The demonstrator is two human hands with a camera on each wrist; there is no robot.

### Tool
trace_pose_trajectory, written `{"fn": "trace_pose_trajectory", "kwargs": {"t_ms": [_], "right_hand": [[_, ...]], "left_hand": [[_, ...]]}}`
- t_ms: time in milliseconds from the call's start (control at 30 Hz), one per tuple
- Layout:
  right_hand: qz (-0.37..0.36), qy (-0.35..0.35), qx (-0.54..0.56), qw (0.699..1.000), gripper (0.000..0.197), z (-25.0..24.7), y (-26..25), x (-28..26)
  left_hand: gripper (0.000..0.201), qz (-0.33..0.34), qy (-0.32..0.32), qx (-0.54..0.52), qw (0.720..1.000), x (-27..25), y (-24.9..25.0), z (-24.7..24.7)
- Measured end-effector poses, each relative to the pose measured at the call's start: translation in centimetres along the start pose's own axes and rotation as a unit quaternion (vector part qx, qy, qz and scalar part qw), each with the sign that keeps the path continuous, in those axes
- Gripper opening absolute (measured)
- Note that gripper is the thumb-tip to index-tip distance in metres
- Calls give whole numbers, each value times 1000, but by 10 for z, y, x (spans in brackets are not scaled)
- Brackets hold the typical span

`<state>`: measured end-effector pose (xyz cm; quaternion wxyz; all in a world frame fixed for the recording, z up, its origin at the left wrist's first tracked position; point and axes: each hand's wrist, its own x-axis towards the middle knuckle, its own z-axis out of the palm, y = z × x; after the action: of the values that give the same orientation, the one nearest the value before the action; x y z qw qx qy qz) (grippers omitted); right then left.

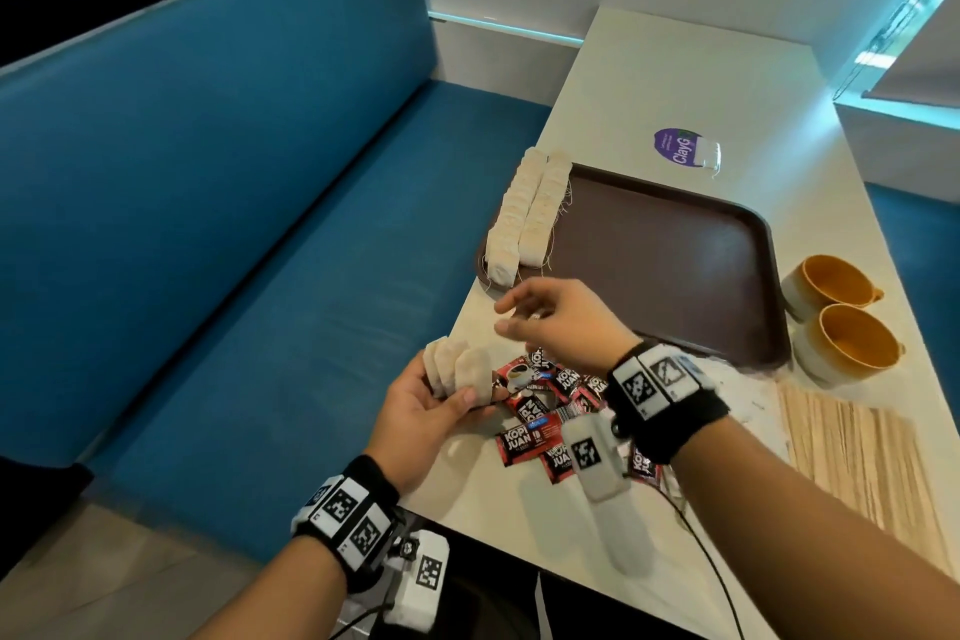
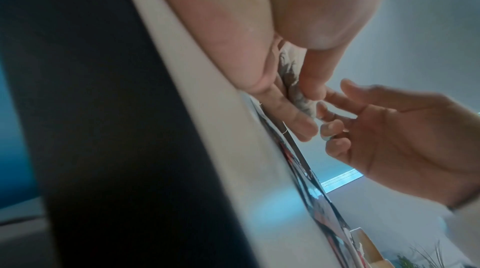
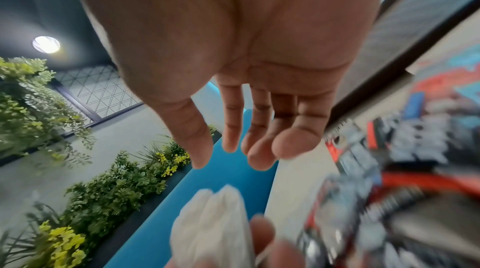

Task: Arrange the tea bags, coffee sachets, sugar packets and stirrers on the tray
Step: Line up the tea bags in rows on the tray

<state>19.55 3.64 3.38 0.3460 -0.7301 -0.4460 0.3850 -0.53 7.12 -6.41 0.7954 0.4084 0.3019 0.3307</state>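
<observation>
At the table's (image 1: 649, 83) near edge the left hand (image 1: 415, 411) grips a small fan of tea bags (image 1: 460, 369) over scattered coffee sachets (image 1: 530, 442). The right hand (image 1: 561, 322) hovers just beyond, fingers loosely spread, holding nothing. Farther off, two tea-bag rows (image 1: 524, 213) line the tray's (image 1: 675, 250) left edge.

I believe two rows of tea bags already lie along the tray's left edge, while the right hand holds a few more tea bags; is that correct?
Not quite: the left hand holds the few tea bags, as the head view shows. The right hand is open and empty. Two rows of tea bags do lie along the tray's left edge.
</observation>
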Motion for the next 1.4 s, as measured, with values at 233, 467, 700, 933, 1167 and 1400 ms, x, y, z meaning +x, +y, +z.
{"fn": "trace_pose_trajectory", "kwargs": {"t_ms": [233, 467, 700, 933, 1167, 1400], "right_hand": [[40, 34, 79, 995, 25, 46, 27, -39], [32, 123, 120, 985, 5, 64, 43, -59], [58, 122, 227, 964, 9, 43, 38, -66], [27, 163, 150, 975, 10, -23, 26, -26], [34, 193, 104, 975, 8, -63, 25, 49], [102, 62, 26, 993, 6, -57, 37, 100]], "left_hand": [[43, -6, -13, 11, 1000, -5, 7, 5], [41, -14, 8, 18, 1000, -10, 11, 9], [12, -6, 13, 25, 1000, -6, 8, 7], [27, 6, -21, 24, 999, -1, 5, 0], [31, 3, -39, 6, 999, -1, 5, -3], [18, 6, -44, 15, 999, -1, 6, -2]]}}
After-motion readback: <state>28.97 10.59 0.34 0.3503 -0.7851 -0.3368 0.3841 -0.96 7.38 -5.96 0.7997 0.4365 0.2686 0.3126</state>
